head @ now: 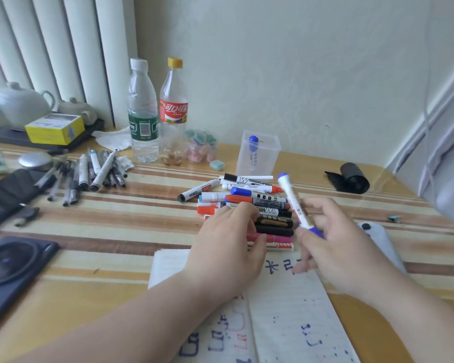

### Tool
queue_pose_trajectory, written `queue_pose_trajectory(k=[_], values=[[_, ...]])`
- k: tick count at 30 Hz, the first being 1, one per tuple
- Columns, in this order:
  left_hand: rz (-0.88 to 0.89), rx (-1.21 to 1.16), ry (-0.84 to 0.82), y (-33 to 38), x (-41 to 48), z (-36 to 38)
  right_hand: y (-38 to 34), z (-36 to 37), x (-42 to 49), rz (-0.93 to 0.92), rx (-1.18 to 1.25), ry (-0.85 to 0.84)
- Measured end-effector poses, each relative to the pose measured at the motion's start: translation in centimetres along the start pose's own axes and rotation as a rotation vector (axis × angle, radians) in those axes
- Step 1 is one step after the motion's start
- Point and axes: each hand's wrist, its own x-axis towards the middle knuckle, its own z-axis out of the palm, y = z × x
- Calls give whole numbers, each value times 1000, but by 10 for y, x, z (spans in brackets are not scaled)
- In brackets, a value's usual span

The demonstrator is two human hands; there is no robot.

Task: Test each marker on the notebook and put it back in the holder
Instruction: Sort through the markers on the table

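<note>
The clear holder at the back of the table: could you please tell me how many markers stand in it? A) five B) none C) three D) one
D: the clear holder has just one blue-capped marker inside, while the right hand holds another blue marker outside it.

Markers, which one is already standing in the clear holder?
The blue-capped marker, upright and alone in the clear holder. The other markers lie piled on the table, and the right hand grips a second blue marker.
</note>
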Motion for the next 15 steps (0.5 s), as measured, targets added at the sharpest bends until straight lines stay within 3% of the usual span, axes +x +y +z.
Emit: queue_pose_trajectory(k=[9,15], values=[[9,179,-57,-4,1,5,-52,-31,78,-156,28,481],[-6,227,-81,-7,1,8,-64,-26,151,-224,-29,584]])
